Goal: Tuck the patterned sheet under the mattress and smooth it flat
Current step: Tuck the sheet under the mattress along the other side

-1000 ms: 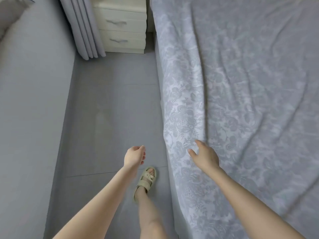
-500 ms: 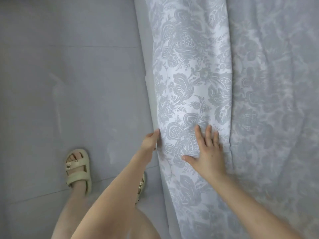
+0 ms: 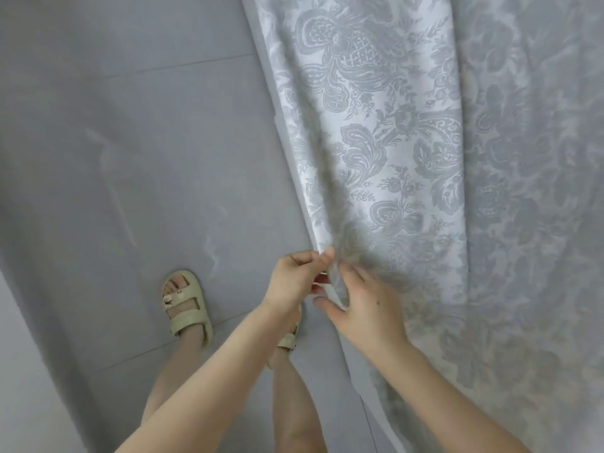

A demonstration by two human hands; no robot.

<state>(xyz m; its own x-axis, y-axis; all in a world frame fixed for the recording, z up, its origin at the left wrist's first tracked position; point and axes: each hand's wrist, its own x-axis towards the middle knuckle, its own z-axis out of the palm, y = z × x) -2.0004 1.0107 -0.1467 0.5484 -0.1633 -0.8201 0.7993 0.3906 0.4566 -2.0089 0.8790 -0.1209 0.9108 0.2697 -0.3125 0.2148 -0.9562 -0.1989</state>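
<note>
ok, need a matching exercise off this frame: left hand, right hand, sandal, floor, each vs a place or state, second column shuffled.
Things:
1. left hand
2. right hand
3. sandal
4. floor

Place or state:
A. grey tiles, left of the bed
B. on the foot standing on the floor
C. pinches the patterned sheet edge from the floor side
D. at the sheet edge from the bed side, fingers spread

Pairs: 1-C, 2-D, 3-B, 4-A

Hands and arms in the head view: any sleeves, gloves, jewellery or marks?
Both forearms are bare up to the frame edge, so no sleeves show. The left hand and right hand wear no gloves, rings, watch or bracelets. The right hand has one small dark dot on its back. Nails look short and unpainted.
</note>
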